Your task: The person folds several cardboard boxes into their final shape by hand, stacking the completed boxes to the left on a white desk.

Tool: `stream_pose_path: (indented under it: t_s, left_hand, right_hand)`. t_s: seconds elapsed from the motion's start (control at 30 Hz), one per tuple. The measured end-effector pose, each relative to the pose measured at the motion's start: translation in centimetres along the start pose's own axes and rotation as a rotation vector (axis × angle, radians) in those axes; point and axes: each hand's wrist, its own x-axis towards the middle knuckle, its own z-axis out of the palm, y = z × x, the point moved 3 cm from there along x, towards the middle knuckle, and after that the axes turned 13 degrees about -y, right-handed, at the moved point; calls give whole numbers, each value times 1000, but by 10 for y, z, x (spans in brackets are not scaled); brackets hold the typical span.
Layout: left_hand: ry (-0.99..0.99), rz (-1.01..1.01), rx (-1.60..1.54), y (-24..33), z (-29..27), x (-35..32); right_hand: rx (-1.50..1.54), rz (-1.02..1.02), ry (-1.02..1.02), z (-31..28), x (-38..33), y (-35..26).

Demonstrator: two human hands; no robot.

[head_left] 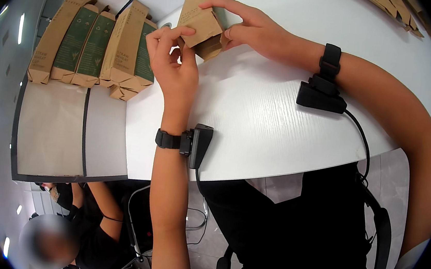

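Note:
A brown cardboard box with a green side is held tilted over the white table. Its near end has a flap partly raised, with a dark gap under it. My left hand pinches the box's near left edge, its index finger resting on the top of the end flap. From the right, my right hand grips the box, fingers over the upper face and thumb at the right edge by the gap. Whether anything is inside the box cannot be made out.
Several brown and green boxes stand in a row at the left, by the partition. Flattened cardboard pieces lie at the far right. Black devices with cables are strapped to both wrists. Another person sits beyond the partition, lower left.

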Motion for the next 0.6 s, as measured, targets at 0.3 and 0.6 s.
stream_pose_path:
  t_s: [0.3,0.6]
  left_hand:
    - [-43,90,105,-5,1,0]
    - [-21,42,-514,3,-1,-1]
  right_hand:
    - [7,5,-26,-5,2,5]
    - [-104,33,36,-9,3,9]
